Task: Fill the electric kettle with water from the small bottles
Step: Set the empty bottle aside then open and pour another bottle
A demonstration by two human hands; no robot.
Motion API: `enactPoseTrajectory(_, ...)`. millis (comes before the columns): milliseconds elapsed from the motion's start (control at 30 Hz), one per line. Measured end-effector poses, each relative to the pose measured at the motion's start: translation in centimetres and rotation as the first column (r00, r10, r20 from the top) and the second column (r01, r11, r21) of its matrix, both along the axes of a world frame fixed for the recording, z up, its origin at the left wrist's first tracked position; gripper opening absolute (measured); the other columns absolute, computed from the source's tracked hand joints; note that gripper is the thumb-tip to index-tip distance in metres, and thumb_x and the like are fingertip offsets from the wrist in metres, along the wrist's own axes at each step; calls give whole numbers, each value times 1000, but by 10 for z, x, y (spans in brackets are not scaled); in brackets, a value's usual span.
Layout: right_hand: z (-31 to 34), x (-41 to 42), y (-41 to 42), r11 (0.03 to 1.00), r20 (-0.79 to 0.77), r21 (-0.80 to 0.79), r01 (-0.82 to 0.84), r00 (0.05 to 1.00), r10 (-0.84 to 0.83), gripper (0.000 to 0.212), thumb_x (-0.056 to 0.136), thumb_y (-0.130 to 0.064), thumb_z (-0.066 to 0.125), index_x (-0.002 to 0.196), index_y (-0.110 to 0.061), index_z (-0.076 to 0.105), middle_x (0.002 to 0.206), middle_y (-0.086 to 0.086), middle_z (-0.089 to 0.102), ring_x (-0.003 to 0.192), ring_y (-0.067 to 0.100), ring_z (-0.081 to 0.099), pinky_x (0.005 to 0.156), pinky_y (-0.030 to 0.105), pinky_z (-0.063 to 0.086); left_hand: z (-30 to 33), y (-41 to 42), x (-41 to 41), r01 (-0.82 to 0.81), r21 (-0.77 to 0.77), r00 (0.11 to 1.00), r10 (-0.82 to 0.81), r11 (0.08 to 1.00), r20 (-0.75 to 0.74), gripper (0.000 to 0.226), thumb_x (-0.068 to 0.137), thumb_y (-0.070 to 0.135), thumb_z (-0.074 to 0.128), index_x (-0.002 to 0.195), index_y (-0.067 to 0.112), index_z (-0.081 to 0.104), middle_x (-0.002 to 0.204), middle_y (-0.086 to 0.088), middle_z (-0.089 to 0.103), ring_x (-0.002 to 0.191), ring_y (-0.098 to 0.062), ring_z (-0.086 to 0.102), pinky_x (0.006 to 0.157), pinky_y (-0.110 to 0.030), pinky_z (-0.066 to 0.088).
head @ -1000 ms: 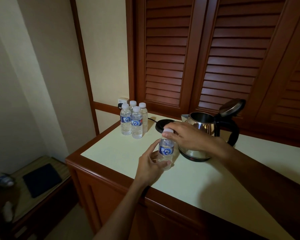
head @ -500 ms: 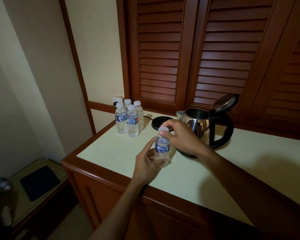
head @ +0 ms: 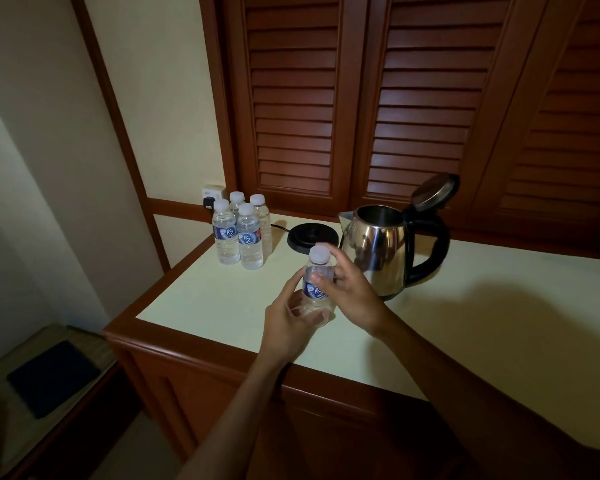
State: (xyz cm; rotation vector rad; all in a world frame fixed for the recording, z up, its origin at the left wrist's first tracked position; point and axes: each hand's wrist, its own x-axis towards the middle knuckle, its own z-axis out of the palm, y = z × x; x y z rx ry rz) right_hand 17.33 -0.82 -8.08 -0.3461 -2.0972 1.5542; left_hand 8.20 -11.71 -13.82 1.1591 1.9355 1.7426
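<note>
The small bottle stands capped on the counter between both hands, just left of the open, lid-up electric kettle. Four full bottles cluster at far left. The left hand curls round its base; the right hand touches its neck, fingers loosely spread.

At ten o'clock, we can't read the labels on the four standing bottles, and the rear two are half hidden. Our left hand covers the held bottle's base; both forearms are cut off at six o'clock.
</note>
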Motion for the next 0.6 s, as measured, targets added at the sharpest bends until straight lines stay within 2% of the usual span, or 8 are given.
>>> enactPoseTrajectory(67,-3,2,2,999,11,-22,42,999,-42,47,92,-20,62,135,-27,45,123,-4,63,109,7,62,80,19,54,-4,3,-2,18,-53,998,-21,998,-51,86,76,9,83,143,40,39,105,30,64,96,4,67,75,-15,56)
enactPoseTrajectory(133,-6,4,5,992,4,19,123,992,-123,41,90,-19,65,126,-30,50,116,-8,64,104,3,62,81,20,55,-9,5,-4,19,-110,993,-32,994,-115,83,74,14,85,142,36,44,109,22,67,97,1,67,81,-13,54)
enactPoseTrajectory(200,-11,10,11,972,-18,76,220,975,-220,35,87,-20,69,115,-33,54,113,-8,65,103,5,63,86,26,55,-9,8,-4,-11,-159,984,-18,987,-178,65,74,18,85,133,26,58,111,15,70,97,3,65,81,-5,48)
enactPoseTrajectory(267,-16,21,16,950,-34,126,285,958,-283,34,85,-19,71,113,-28,55,115,-6,65,104,5,62,87,25,52,-10,10,-4,-62,-220,962,0,973,-272,43,78,22,81,119,19,69,113,10,73,92,2,65,78,-3,44)
enactPoseTrajectory(367,-18,41,22,927,-20,165,337,941,-338,49,82,-24,73,127,-20,53,123,-5,62,110,7,60,94,22,49,-12,12,-3,-84,-300,926,-37,950,-376,30,85,30,74,114,20,73,116,6,72,98,-5,65,82,-7,43)
enactPoseTrajectory(500,-22,75,31,881,-28,218,419,905,-424,55,81,-16,74,131,-17,49,112,-11,63,95,-5,60,79,3,45,-17,18,2,-135,-371,794,-123,919,-595,33,90,38,65,116,20,73,126,0,67,121,-17,56,99,-26,41)
enactPoseTrajectory(600,-26,104,42,854,-44,240,462,884,-466,56,82,-15,74,129,-22,46,107,-20,59,92,-16,57,76,0,43,-18,24,8,-200,-377,704,-135,905,-697,31,91,36,57,107,18,76,114,-3,71,112,-22,58,91,-32,49)
